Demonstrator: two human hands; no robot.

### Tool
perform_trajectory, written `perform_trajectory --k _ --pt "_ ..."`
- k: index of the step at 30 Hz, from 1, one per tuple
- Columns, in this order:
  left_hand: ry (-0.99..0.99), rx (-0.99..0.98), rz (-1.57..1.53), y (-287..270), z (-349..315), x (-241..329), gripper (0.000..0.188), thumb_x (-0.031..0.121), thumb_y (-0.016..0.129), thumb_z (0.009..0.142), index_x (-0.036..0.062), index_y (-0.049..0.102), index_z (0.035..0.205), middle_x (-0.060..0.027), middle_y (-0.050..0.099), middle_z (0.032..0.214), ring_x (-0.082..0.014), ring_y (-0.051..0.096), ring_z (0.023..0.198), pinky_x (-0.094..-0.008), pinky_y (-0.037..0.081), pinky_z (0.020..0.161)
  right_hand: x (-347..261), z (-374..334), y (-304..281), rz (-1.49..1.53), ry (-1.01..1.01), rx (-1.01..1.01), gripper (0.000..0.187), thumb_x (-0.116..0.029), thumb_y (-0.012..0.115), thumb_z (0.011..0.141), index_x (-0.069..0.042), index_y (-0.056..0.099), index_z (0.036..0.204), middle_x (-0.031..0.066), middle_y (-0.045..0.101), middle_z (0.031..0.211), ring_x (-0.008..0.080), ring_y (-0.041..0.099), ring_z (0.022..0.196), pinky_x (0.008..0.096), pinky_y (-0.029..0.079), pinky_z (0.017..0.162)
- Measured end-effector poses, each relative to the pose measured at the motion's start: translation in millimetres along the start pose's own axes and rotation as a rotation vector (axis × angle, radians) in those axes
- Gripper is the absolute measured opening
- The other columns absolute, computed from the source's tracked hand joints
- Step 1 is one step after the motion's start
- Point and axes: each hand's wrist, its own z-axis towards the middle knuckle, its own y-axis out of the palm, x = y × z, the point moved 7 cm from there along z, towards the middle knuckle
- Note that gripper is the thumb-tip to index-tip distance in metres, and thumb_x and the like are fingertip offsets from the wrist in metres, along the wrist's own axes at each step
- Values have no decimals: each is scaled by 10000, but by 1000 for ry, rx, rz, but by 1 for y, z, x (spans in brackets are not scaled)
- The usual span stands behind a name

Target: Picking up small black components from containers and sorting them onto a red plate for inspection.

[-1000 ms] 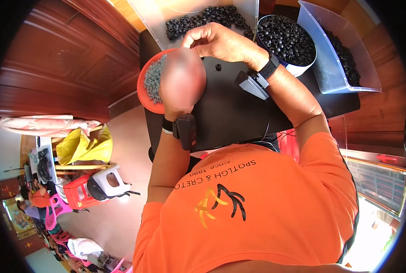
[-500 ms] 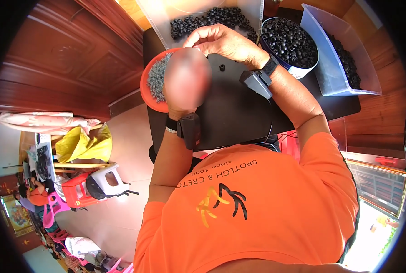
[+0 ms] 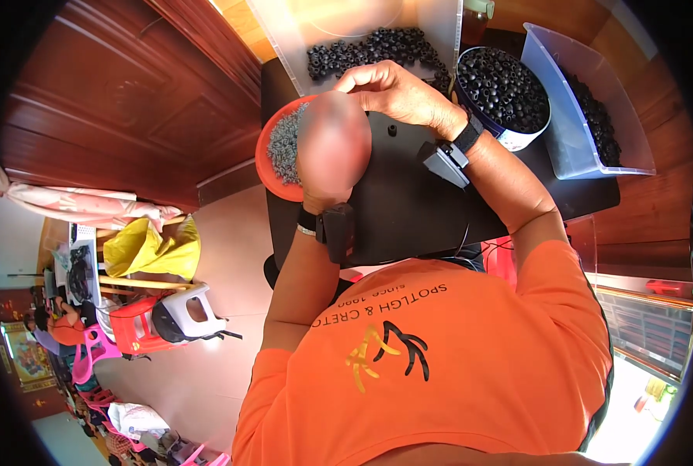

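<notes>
Over the right part of an orange bowl (image 3: 265,169) hangs my left hand (image 3: 333,147); a blur covers its fingers, so their pose and anything in them are hidden. The bowl holds many small grey pieces (image 3: 284,146). My right hand (image 3: 399,95) reaches across from the right, thumb and forefinger pinched together at the upper edge of the blur. Whatever lies between these fingertips cannot be made out. One small black hollow piece (image 3: 392,130) sits on the dark table (image 3: 408,210), just below my right hand.
Behind my hands stands a translucent bin (image 3: 288,43) with many black pieces (image 3: 373,50). To the right are a round bucket (image 3: 529,138) full of similar pieces and a tilted clear bin (image 3: 587,165) holding more. A yellow bag (image 3: 156,248) and a stool (image 3: 195,314) are left of the table.
The whole view has shifted, so the table, bins and my arms appear slightly farther right and lower. My hands keep nearly the same place beside the bowl.
</notes>
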Motion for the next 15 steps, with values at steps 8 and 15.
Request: perform_trajectory --k 8,15 --pt "-20 8 -15 -2 1 -4 191 217 477 928 54 551 995 -75 584 909 -229 567 853 -350 450 791 -5 -2 -5 -235 10 -18 154 -70 627 872 -13 666 1010 29 668 833 89 617 765 241 500 749" --pt "-32 -10 -37 -3 3 -8 212 233 462 937 51 551 1001 -75 573 965 -223 559 857 -345 442 782 -13 -3 -11 -251 -96 130 147 -117 577 924 -3 635 996 12 656 886 74 592 827 234 486 743"
